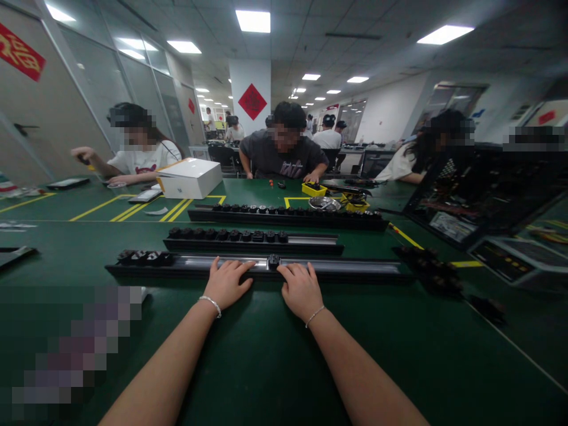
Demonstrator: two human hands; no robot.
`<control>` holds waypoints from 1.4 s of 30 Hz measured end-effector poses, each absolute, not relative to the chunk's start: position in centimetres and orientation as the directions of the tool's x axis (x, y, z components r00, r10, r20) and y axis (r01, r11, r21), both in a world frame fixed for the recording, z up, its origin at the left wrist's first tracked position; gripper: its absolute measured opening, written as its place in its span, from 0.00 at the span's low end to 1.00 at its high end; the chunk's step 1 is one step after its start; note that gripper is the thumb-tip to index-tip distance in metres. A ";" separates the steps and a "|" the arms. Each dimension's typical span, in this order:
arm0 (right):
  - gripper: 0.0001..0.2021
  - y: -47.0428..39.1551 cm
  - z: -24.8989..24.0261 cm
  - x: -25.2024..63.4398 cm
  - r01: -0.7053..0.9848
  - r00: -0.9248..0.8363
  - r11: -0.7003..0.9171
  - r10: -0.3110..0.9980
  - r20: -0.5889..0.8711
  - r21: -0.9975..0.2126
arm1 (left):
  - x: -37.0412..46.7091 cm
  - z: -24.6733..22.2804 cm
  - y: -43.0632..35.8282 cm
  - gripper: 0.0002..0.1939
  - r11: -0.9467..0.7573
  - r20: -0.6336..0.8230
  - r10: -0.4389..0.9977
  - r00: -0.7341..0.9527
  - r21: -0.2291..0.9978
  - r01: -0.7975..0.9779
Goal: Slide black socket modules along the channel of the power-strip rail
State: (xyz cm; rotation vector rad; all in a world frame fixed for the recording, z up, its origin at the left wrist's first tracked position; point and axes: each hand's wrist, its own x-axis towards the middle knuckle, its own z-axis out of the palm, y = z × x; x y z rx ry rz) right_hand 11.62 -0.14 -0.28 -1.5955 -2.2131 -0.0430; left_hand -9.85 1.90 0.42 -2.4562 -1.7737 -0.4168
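Observation:
A long black rail (pixel 355 266) with a shiny channel lies across the table in front of me. A small black block (pixel 274 261) sits in the channel near its middle. My left hand (pixel 228 284) rests on the rail left of the block, fingers spread and thumb apart, holding nothing. On the block's right side, my right hand (pixel 302 289) has fingertips at the block's edge and on the rail; its fingers are apart and not closed round anything. Several more black blocks (pixel 144 257) sit at the rail's left end.
Behind it lie a shorter rail (pixel 310 241) and a longer rail (pixel 288 219), both carrying black blocks. Dark parts (pixel 428 269) lie at the right, near a scale-like device (pixel 519 260). A white box (pixel 190 178), metal bowl (pixel 323 204) and yellow trays stand farther back. People sit opposite.

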 end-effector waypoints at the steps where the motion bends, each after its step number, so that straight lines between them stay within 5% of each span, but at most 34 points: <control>1: 0.20 -0.1 -0.3 11.6 0.914 -0.260 0.346 0.900 0.349 -0.212 | -9.9 0.4 1.9 0.22 -0.324 0.268 0.918 0.291 0.089 0.942; 42: 0.19 -0.3 -0.1 12.2 0.913 -0.241 0.337 0.902 0.359 -0.232 | -9.9 0.3 1.9 0.21 -0.336 0.277 0.913 0.299 0.094 0.937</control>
